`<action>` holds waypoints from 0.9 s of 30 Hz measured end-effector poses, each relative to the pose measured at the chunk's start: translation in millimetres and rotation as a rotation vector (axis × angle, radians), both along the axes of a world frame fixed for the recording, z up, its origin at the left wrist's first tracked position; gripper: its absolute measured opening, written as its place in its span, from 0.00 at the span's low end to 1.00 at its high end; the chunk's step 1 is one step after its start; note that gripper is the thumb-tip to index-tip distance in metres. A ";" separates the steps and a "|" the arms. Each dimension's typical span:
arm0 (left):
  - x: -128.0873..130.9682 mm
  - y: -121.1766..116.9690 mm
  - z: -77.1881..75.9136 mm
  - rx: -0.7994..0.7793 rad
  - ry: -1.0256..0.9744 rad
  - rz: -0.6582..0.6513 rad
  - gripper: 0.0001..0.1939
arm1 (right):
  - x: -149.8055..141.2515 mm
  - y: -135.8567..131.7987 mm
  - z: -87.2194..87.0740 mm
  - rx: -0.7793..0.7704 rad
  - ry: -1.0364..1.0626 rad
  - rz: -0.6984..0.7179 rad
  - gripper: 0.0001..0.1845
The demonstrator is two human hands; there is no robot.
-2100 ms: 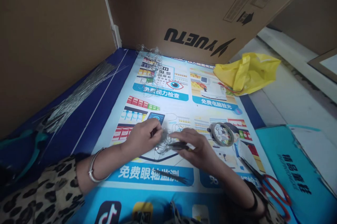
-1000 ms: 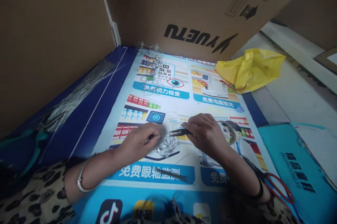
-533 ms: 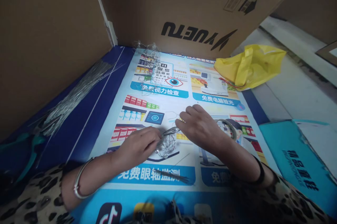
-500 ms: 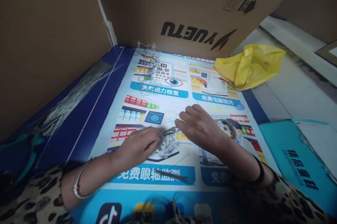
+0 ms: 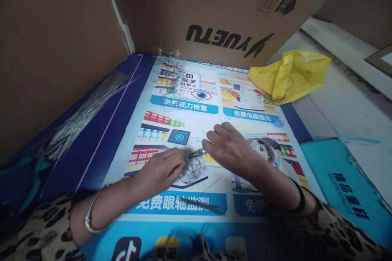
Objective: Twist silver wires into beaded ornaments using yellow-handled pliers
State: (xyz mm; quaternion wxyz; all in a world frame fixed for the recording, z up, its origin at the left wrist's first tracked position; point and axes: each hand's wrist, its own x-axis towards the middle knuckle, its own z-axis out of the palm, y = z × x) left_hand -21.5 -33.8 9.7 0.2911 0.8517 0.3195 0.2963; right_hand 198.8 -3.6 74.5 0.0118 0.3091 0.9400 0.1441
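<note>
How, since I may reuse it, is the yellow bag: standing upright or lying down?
Lying down: the yellow bag is slumped and creased, its left end over the printed sheet. Whether anything is inside, I cannot tell.

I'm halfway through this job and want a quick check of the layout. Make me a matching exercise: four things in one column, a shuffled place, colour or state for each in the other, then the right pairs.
Things
1. pliers
2. bag
3. wire ball
4. wire bundle

Places, colours or states
A. a rounded tangle beside the left hand
B. spread along the blue surface, left of the poster
C. held in the right hand
D. yellow, partly over the poster's right edge

Pairs: 1-C, 2-D, 3-A, 4-B
</note>
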 end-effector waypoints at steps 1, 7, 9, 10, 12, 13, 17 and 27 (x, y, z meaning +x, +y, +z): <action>0.2 0.1 0.0 0.002 -0.006 -0.003 0.07 | -0.3 -0.2 0.2 0.001 -0.002 0.003 0.10; 0.4 0.2 0.5 0.002 -0.012 -0.010 0.07 | -1.5 -0.7 1.9 -0.002 -0.024 0.005 0.10; 0.2 0.1 0.2 0.000 -0.002 -0.004 0.06 | -2.1 -0.6 2.6 -0.007 -0.025 0.003 0.10; 0.1 0.0 0.0 -0.003 0.005 -0.002 0.06 | -2.5 -0.4 2.9 -0.010 -0.027 0.003 0.10; -0.1 -0.4 -0.7 -0.001 0.009 -0.001 0.07 | -3.4 -0.1 3.5 -0.014 -0.032 0.003 0.10; -0.1 -0.6 -1.1 0.001 0.010 -0.002 0.07 | -3.9 0.1 3.7 -0.016 -0.034 0.004 0.09; 0.1 -1.4 -2.5 0.014 0.028 -0.013 0.07 | -5.3 0.7 4.0 -0.022 -0.043 0.014 0.09; -0.8 -1.0 -1.4 0.046 0.031 -0.031 0.07 | -5.2 -0.3 2.4 -0.012 -0.068 0.028 0.09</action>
